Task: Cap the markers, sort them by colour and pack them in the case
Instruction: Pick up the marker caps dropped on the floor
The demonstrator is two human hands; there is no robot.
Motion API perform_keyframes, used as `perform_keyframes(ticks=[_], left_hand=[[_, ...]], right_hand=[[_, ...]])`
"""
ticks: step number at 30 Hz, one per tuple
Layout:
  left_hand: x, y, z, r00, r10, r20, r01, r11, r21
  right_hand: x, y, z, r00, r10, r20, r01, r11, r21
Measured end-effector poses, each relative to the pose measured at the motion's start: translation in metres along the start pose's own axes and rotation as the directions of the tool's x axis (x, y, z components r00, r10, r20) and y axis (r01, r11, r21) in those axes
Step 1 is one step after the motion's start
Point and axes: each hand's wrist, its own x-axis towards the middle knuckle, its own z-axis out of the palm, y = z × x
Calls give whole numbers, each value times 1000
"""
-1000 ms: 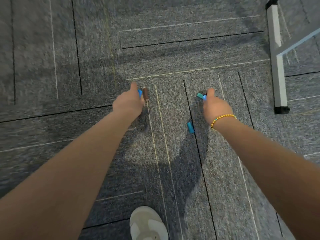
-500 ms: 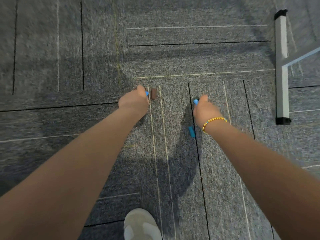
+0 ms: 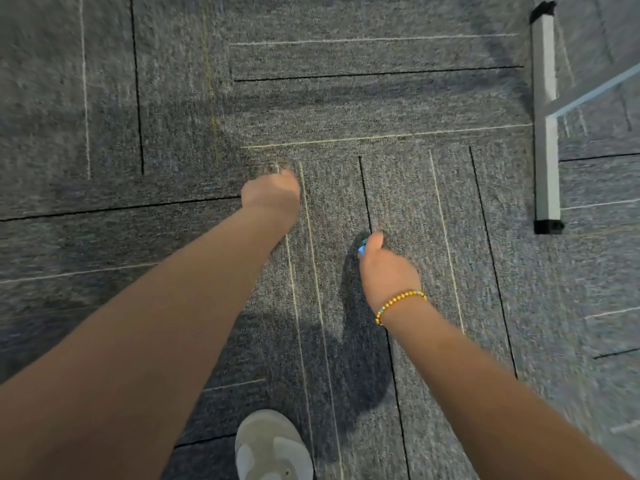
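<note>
A small blue piece, a marker or a cap [image 3: 362,247], is showing at the thumb side of the right hand [image 3: 384,268], pressed against the inner edge of the hand just above the grey carpet floor [image 3: 433,98]; blur is making it impossible to tell which of the two it is. The right hand is curling downward with its fingers tucked under and its thumb lying along the blue piece, so it is pinching it. Only one such piece is showing clearly. A thin sliver of blue [image 3: 298,189] is peeking out at the right edge of the left hand [image 3: 272,197], which is reaching farther forward and is closing into a fist, knuckles up; what is sitting inside that fist is mostly hidden, so the most that can be said is that something blue is being gripped there. The two hands are lying well apart, the left one ahead and to the left of the right. One beaded yellow bracelet [image 3: 400,304] is circling the right wrist. Both bare forearms are stretching in from the bottom corners. One pale shoe [image 3: 272,445] is standing on the carpet at the bottom edge, between the arms. One grey metal furniture leg [image 3: 547,126] with black end caps is standing at the upper right.
</note>
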Motion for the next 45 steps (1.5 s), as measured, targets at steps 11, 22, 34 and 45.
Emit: perform_keyframes(ticks=[11,22,34,45], left_hand=[[-56,-49,0,997,4,73,15,965,-262],[-267,-168,-71,964,-264,41,227,730,-645],[-607,-200,-273,725,-582,-369,-18,519,-854],[-947,-295,-239,396,-793,-463,-163,435,-886]], right_hand=[[0,-35,-21,990,121,77,-142,910,390],[-153,-177,-162,964,-266,1,143,520,842],[-487,-195,-372,636,-643,-426,708,267,654],[-782,-262,-365,266,-796,-544,895,-5,446]])
